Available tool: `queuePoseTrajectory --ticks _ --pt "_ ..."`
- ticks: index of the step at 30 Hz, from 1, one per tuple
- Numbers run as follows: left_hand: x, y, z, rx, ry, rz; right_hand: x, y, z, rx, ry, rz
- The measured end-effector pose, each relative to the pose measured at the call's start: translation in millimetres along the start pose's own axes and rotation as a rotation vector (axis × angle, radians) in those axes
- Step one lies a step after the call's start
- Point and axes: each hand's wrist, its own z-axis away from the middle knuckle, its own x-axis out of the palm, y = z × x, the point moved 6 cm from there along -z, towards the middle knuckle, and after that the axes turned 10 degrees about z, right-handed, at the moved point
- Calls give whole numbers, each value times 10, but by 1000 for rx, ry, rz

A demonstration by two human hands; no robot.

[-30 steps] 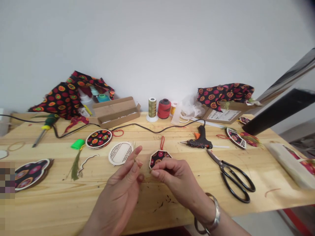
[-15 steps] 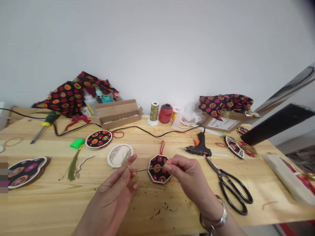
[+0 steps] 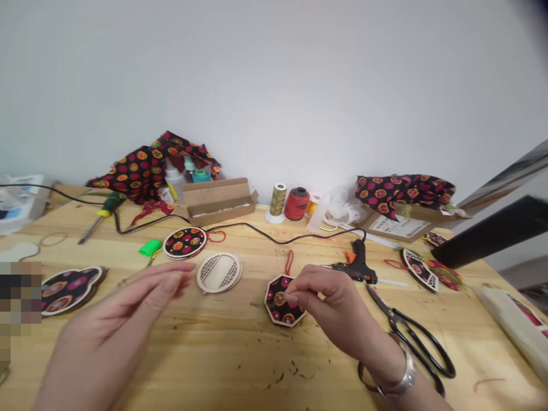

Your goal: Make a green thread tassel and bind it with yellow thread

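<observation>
My left hand (image 3: 124,325) is raised over the left part of the table, fingers stretched out, with nothing visible in its grip. My right hand (image 3: 334,297) is closed in a pinch above an octagonal wooden-framed ornament (image 3: 280,308) with dark patterned fabric and a red loop. Whatever the pinch holds is too small to make out. Between my hands lies a pale round wooden openwork piece (image 3: 219,273). Behind my left hand sits an oval fabric-covered ornament (image 3: 185,243) beside a bright green piece (image 3: 150,248); its tassel is mostly covered.
Large black-handled scissors (image 3: 422,339) lie by my right wrist, with a glue gun (image 3: 358,262) behind. Its black cord (image 3: 252,231) crosses the table. Thread spools (image 3: 278,202), an open cardboard box (image 3: 222,205) and patterned cloth (image 3: 139,168) line the wall. A screwdriver (image 3: 103,214) lies left.
My left hand has moved left, away from my right hand. The olive thread stretched between them no longer shows. My right hand stays pinched over the octagonal ornament; the view has shifted slightly.
</observation>
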Motion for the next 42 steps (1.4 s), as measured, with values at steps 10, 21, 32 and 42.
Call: queuePoseTrajectory --ticks 10,21,32,42 --pt "1129 18 471 -78 -585 -8 206 -172 128 -169 -149 195" --pt "1169 -222 584 -433 -619 73 333 -58 205 -205 -155 399" --pt "1151 -370 624 -613 -541 183 88 41 56 -226 -109 533" --pt "1036 -404 617 -672 -345 296 -527 -27 288 -139 526 216"
